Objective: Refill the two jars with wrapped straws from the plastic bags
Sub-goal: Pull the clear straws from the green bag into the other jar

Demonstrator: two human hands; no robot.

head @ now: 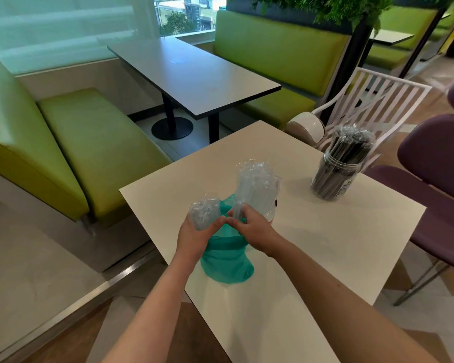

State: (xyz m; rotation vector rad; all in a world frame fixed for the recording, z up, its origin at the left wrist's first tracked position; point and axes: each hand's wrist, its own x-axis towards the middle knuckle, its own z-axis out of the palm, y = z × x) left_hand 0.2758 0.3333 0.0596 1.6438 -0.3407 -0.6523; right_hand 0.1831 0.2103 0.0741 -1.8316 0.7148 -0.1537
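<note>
A teal plastic bag (pixel 227 263) stands on the white table (pixel 325 244) in front of me. My left hand (pixel 194 237) grips a bunch of clear wrapped straws (pixel 203 214) at the bag's mouth. My right hand (pixel 254 231) pinches a few clear straws (pixel 237 212) beside it. Just behind my hands stands a jar (pixel 270 214), mostly hidden, packed with upright clear wrapped straws (pixel 256 184). A second clear jar (pixel 336 179) full of black wrapped straws (pixel 351 145) stands at the table's far right.
A white slatted chair (pixel 372 106) and purple chairs (pixel 435 205) border the table on the right. Green benches (pixel 89 137) and a grey table (pixel 194 74) lie beyond, to the left and ahead.
</note>
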